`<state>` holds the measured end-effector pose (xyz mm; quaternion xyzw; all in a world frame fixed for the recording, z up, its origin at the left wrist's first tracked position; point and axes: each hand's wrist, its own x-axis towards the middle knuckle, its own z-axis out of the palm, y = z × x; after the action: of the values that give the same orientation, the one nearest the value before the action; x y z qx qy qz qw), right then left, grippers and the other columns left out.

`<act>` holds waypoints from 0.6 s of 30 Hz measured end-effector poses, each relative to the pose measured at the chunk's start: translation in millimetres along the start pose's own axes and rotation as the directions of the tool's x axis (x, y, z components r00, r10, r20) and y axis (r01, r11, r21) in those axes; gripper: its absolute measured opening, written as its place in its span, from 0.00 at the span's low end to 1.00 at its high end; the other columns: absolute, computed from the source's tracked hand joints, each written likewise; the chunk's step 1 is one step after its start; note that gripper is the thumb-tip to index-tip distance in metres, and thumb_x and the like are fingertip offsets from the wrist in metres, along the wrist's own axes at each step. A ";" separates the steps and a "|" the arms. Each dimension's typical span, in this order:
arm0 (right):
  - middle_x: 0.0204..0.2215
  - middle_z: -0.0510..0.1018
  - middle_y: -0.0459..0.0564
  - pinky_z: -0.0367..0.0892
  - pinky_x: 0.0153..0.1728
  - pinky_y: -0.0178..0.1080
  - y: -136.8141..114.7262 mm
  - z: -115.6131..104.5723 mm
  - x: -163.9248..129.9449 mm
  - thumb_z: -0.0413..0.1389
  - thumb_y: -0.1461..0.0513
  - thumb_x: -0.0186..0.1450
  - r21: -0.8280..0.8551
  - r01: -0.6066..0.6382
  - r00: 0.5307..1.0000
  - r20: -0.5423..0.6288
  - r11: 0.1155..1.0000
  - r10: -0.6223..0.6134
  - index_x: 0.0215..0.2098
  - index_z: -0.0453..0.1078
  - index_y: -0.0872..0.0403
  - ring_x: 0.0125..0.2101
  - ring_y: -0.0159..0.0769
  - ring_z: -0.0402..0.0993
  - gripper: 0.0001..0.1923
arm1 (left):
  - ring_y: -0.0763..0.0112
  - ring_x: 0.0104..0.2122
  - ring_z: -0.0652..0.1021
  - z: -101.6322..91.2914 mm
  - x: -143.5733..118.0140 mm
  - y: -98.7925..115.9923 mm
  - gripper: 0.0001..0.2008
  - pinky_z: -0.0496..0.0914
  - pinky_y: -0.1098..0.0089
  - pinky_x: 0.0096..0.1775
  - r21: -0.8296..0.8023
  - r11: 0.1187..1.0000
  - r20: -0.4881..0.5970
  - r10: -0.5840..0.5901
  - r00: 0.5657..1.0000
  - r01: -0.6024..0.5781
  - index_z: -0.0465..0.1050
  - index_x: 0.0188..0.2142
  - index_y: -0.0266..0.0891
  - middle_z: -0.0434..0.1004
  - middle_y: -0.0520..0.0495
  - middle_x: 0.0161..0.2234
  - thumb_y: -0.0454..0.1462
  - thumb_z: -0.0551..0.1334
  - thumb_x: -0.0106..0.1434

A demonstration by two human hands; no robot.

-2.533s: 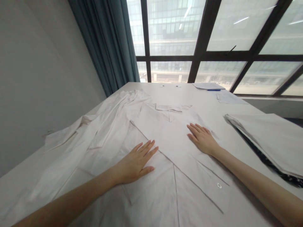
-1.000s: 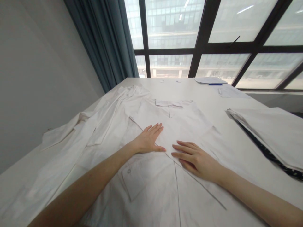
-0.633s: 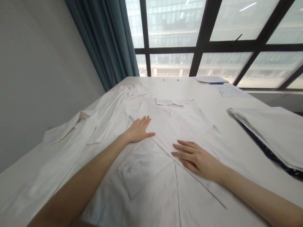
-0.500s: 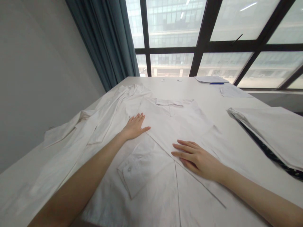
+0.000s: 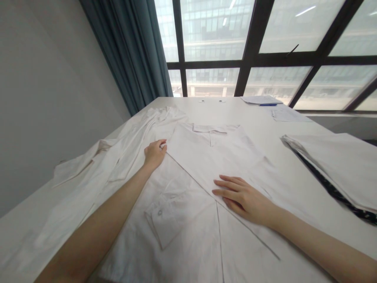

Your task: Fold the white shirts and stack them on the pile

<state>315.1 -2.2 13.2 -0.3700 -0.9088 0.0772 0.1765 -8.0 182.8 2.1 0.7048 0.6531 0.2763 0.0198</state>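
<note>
A white shirt [image 5: 194, 220] lies spread on the table, its collar toward the window and a buttoned cuff [image 5: 167, 220] folded across its front. My left hand [image 5: 155, 154] is closed at the shirt's left edge, near the shoulder, with thumb and fingers pinching the fabric. Resting flat on the right half of the shirt is my right hand [image 5: 240, 194], fingers stretched out and holding nothing. A long crease runs diagonally between the two hands.
Another white garment [image 5: 118, 157] lies rumpled along the left side. Folded white cloth over dark fabric [image 5: 338, 165] sits at the right. Papers [image 5: 260, 100] and a blue pen [image 5: 268, 105] lie at the far end of the white table [image 5: 206, 112], by the window.
My left hand has slid left and slightly up from lying spread on the shirt, and its fingers have closed on the edge. My right hand stays in place.
</note>
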 end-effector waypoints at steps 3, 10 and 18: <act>0.58 0.71 0.51 0.63 0.57 0.51 -0.2 0.0 0.1 0.48 0.63 0.70 -0.009 0.001 1.000 0.012 1.000 -0.001 0.57 0.68 0.48 0.61 0.44 0.60 0.19 | 0.55 0.52 0.73 1.3 -2.1 1.9 0.17 0.64 0.53 0.54 0.027 1.000 0.005 0.016 1.000 -0.016 0.72 0.51 0.42 0.76 0.43 0.50 0.39 0.56 0.63; 0.58 0.71 0.52 0.63 0.57 0.50 -0.2 0.4 0.3 0.48 0.64 0.70 -0.007 -0.004 1.000 0.004 1.000 0.004 0.56 0.69 0.49 0.61 0.44 0.61 0.18 | 0.54 0.53 0.70 -1.1 -6.7 1.3 0.20 0.65 0.53 0.52 0.087 0.995 -0.023 0.049 0.999 -0.047 0.73 0.51 0.44 0.73 0.42 0.50 0.30 0.52 0.63; 0.59 0.70 0.51 0.61 0.58 0.51 0.3 0.4 0.5 0.47 0.64 0.70 -0.025 -0.005 0.999 0.043 1.000 0.007 0.57 0.68 0.50 0.62 0.45 0.59 0.19 | 0.63 0.59 0.68 -8.9 -34.7 56.6 0.19 0.54 0.54 0.62 0.078 0.856 0.206 0.487 0.849 -0.510 0.68 0.57 0.39 0.71 0.43 0.57 0.36 0.49 0.70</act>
<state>314.7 -1.6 12.9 -0.3732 -0.9122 0.0744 0.1520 39.9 139.2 19.0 0.8718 0.4596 0.1645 -0.0402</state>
